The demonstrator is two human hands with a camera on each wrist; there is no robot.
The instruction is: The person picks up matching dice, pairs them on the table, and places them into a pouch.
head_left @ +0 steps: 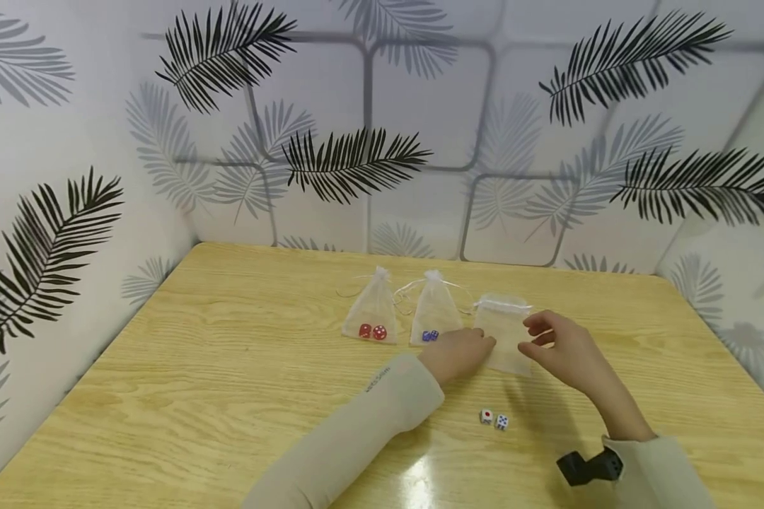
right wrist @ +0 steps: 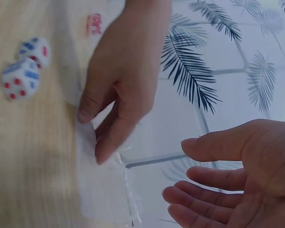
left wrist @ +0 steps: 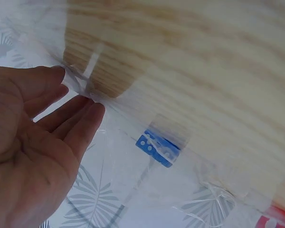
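Note:
A flat white organza drawstring pouch lies on the table between the two hands. My left hand touches its left edge, thumb and fingertips apart on the sheer fabric. Just right of the pouch hovers my right hand, fingers loosely bent and nothing in its grasp. Two white dice, one with a red dot and one with blue dots, sit on the table in front of the pouch. In the right wrist view these white dice appear at upper left.
Left of the flat pouch stand two cinched organza pouches: one holding blue dice, the other holding red dice. Their ribbons trail near each other. A leaf-patterned wall borders the wooden table.

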